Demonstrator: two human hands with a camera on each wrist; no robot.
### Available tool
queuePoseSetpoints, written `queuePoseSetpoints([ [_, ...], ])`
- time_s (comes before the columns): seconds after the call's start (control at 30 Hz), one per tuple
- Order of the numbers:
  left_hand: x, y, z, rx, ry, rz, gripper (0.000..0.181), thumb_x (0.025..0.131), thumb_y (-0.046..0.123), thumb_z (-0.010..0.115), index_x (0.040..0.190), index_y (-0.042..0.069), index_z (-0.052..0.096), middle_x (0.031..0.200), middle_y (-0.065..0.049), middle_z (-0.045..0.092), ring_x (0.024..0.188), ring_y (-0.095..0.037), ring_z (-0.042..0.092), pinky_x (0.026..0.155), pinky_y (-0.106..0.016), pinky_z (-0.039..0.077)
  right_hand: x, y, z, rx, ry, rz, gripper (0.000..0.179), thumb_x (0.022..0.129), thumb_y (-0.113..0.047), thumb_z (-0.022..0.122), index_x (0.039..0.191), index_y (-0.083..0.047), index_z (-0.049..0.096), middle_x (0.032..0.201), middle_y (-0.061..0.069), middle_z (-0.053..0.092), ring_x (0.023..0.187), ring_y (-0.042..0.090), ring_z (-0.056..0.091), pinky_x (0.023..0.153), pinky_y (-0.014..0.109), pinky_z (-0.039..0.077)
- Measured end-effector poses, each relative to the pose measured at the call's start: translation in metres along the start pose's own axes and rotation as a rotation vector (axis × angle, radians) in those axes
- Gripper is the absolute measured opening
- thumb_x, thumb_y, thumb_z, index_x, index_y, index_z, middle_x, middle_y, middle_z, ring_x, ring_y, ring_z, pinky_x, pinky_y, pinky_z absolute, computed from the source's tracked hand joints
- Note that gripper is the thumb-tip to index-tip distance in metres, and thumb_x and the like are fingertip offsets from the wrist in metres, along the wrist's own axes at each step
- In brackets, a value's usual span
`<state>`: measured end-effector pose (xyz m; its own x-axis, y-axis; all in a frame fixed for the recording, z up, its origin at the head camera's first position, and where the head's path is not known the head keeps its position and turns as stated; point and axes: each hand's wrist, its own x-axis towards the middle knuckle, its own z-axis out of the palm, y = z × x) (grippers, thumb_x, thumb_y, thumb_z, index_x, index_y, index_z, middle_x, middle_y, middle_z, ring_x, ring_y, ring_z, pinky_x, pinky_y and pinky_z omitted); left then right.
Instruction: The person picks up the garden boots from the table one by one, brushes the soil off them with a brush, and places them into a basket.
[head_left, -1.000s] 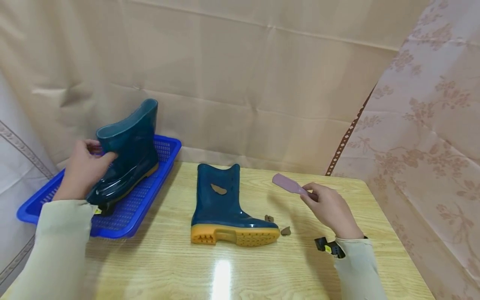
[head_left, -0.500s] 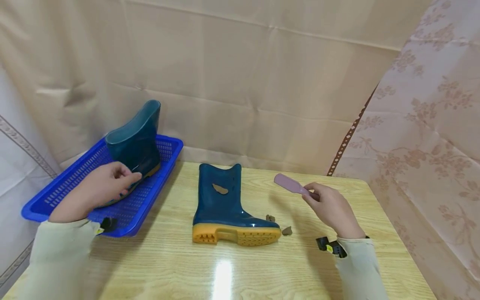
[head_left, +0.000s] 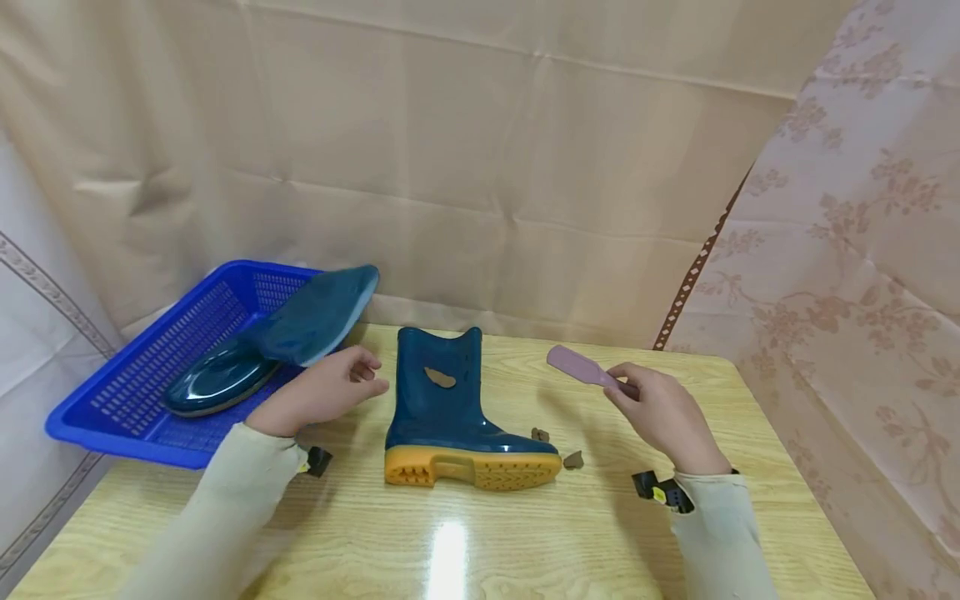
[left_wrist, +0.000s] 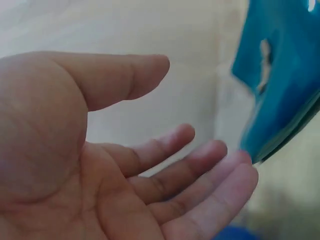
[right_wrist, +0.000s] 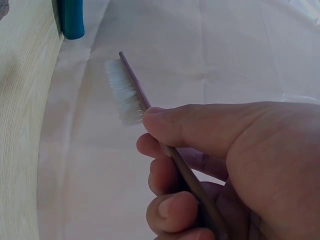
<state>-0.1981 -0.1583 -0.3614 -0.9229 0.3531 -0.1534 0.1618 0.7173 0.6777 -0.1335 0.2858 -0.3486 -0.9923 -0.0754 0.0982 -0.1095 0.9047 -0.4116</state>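
My right hand (head_left: 663, 421) holds a scrub brush (head_left: 576, 365) by its handle above the table's right side; in the right wrist view its white bristles (right_wrist: 124, 95) face left. My left hand (head_left: 326, 393) has nothing in it, with fingers relaxed and pointing at the shaft of a blue rubber boot (head_left: 435, 417). This boot lies on its side, yellow sole towards me, with a brown mud-like patch (head_left: 439, 378) on the shaft. A second blue boot (head_left: 225, 377) lies in the blue basket (head_left: 123, 454), its shaft leaning over the basket's right rim.
Two brown lumps (head_left: 573, 460) lie by the toe of the nearer boot on the wooden table (head_left: 360, 533). A beige curtain (head_left: 480, 167) hangs behind, and a flowered cloth (head_left: 862, 333) closes off the right side.
My left hand has let go of the boot in the basket and moved right, towards the boot on the table. The basket boot has tipped from upright onto its side. My right hand stays put.
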Motion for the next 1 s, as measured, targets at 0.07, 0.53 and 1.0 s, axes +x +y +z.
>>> queuePoseSetpoints([
  [0.07, 0.009, -0.001, 0.012, -0.007, -0.018, -0.025, 0.054, 0.103, 0.041, 0.063, 0.138, 0.001, 0.054, 0.13, -0.019, 0.061, 0.117, -0.034, 0.058, 0.1, -0.052, 0.051, 0.0, 0.0, 0.0, -0.002, -0.001, 0.0, 0.025, 0.104, -0.026, 0.064, 0.123, -0.011, 0.071, 0.095, 0.002, 0.076, 0.07, 0.012, 0.06, 0.063, 0.034, 0.047],
  [0.53, 0.048, -0.022, 0.048, 0.039, -0.027, -0.192, 0.066, 0.103, 0.039, 0.061, 0.144, -0.011, 0.046, 0.144, -0.028, 0.054, 0.123, -0.041, 0.059, 0.103, -0.057, 0.049, 0.0, 0.0, 0.002, -0.008, -0.014, -0.017, 0.025, 0.103, -0.024, 0.065, 0.122, -0.01, 0.072, 0.09, -0.001, 0.075, 0.067, 0.011, 0.059, 0.061, 0.033, 0.046],
  [1.0, 0.069, -0.024, 0.051, -0.145, -0.053, -0.254, 0.034, 0.104, 0.034, 0.061, 0.1, 0.0, 0.058, 0.077, -0.007, 0.059, 0.07, -0.022, 0.058, 0.065, -0.034, 0.048, 0.0, -0.001, 0.003, -0.001, -0.022, -0.021, 0.021, 0.101, -0.018, 0.068, 0.119, -0.008, 0.073, 0.088, 0.001, 0.073, 0.063, 0.014, 0.056, 0.057, 0.032, 0.044],
])
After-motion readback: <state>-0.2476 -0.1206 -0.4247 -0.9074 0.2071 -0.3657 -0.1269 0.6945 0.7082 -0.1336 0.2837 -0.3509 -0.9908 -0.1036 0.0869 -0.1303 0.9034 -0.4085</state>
